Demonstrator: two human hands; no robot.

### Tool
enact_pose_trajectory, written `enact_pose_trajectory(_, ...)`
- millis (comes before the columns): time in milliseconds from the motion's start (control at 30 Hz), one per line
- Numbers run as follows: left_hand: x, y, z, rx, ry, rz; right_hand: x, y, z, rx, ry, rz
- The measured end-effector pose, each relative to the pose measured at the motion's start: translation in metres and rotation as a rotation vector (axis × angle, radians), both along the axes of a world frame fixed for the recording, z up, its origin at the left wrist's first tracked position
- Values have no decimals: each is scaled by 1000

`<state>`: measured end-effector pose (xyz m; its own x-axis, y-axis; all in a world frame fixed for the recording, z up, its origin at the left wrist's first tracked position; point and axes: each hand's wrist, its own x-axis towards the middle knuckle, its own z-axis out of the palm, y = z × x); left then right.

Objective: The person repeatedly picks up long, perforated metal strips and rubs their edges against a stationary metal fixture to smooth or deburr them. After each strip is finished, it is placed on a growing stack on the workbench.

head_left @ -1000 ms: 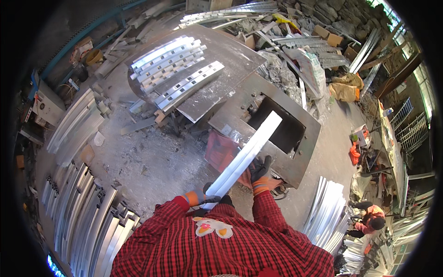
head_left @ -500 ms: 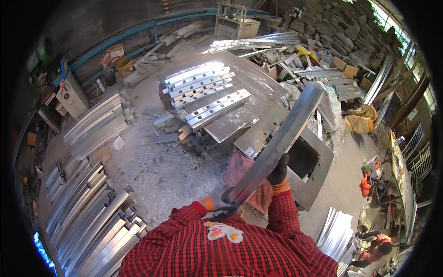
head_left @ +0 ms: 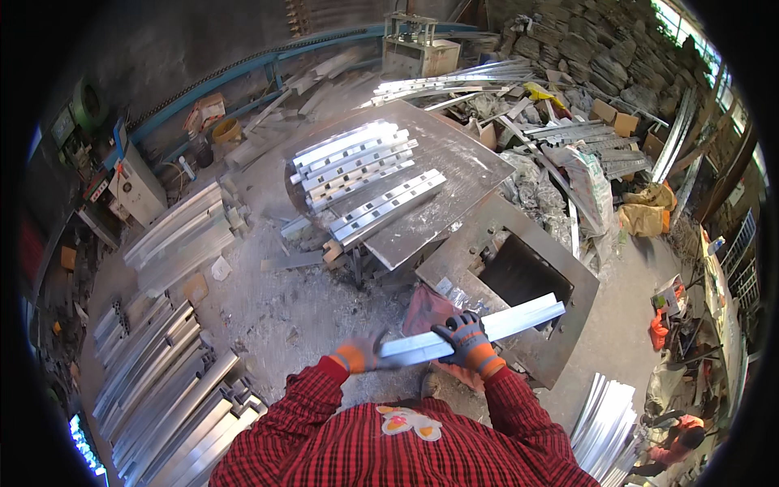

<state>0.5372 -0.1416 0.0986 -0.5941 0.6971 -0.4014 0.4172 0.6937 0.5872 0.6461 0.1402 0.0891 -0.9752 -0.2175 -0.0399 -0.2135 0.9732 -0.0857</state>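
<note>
A long silvery metal profile (head_left: 523, 316) lies slantwise in front of my body, its far right end over the square opening of a steel-topped stand (head_left: 560, 357). My right hand (head_left: 468, 341), in a grey and orange glove, is closed around its middle from above. At the profile's left end is my left hand (head_left: 357, 355), gloved alike; motion smears its fingers, so their grip cannot be made out. Below the profile, a pinkish-red cloth or sack (head_left: 430, 310) hangs at the stand's near-left side.
Punched metal profiles (head_left: 353, 166) lie on a brown metal table (head_left: 466, 166) ahead. Stacks of profiles stand on the floor at left (head_left: 174, 390) and lower right (head_left: 604, 422). A white control cabinet (head_left: 138, 191) stands far left. Another person (head_left: 682, 438) crouches at lower right.
The metal profile has swung down from a steep, raised tilt to a nearly level slant. My right hand has shifted slightly left and down along with it; the stand's opening now shows more.
</note>
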Motion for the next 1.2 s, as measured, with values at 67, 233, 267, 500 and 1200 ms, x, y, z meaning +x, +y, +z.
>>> enact_pose_trajectory(67, 3, -9, -44, 37, -513, -55, 3, 13, -11, 21, 19, 67)
enact_pose_trajectory(233, 17, 43, -80, 10, -823, -195, 14, 71, -42, -17, -117, 69)
enact_pose_trajectory(267, 19, 55, -87, 89, -798, -254, 11, 85, -48, 12, -123, 63)
enact_pose_trajectory(500, -1, 178, -141, 4, -560, -311, -8, 196, -50, -20, -44, -58)
enact_pose_trajectory(1200, 70, 86, -183, 128, -802, -144, 21, -19, -81, -175, 114, -795)
